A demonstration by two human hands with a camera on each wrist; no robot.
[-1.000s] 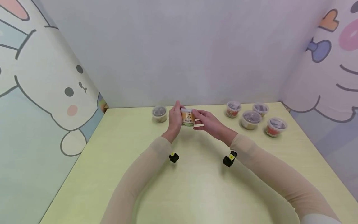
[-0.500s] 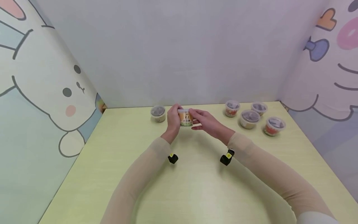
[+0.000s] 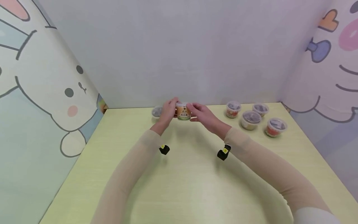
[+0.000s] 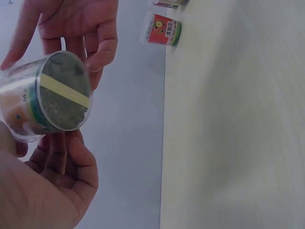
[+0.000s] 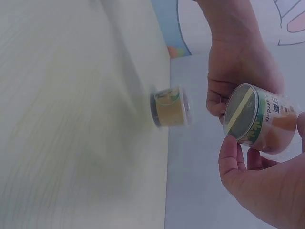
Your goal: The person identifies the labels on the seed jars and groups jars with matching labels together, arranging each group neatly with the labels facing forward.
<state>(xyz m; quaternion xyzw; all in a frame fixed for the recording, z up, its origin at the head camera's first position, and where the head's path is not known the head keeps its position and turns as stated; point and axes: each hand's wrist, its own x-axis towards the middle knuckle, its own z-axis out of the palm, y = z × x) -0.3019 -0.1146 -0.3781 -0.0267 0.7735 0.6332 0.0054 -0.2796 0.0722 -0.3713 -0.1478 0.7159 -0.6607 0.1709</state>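
Observation:
A clear plastic cup (image 3: pixel 183 113) with an orange and green label is held up above the far part of the table, label facing me. My left hand (image 3: pixel 167 112) grips its left side. From the right, my right hand (image 3: pixel 206 116) holds it between thumb and fingers. In the left wrist view the cup's clear base (image 4: pixel 64 90) shows dark contents and a pale yellow strip. A similar lidded cup (image 3: pixel 156 112) stands on the table just left of my left hand, which partly hides it.
At the back right of the pale yellow table (image 3: pixel 179 174) stand several lidded cups, among them a red-labelled cup (image 3: pixel 275 127) and a larger pale cup (image 3: pixel 250 120). A plain wall (image 3: pixel 179 53) rises behind the table, with cartoon-printed walls on both sides.
Both hands have moved the cup slightly left and upward in the head view. My left hand now covers part of the standing cup beside it. The cups at right stay in place.

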